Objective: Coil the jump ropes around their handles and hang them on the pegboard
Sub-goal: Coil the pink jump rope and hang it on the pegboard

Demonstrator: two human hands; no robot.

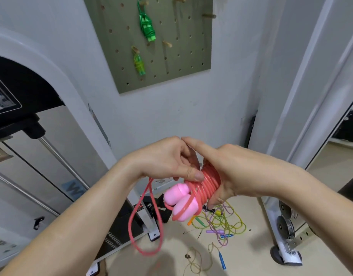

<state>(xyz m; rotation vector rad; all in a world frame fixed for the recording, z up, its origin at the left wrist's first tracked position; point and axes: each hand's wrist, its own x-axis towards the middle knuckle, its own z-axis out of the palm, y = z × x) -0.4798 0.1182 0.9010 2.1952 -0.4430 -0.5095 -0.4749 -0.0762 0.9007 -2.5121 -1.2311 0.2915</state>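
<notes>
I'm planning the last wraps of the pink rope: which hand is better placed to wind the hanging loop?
Probably left. The loose loop runs up into the left hand, while the right hand grips the coiled handles.

I see only the lower ends of the pink handles (181, 204) below the red coil (208, 184). The rest lies under the coil, left hand (163, 158) and right hand (237, 170). Above the coil, the pegboard (191, 56) top is cut off by the frame edge. Below the coil, I cannot count the tangled floor ropes (221, 222).
</notes>
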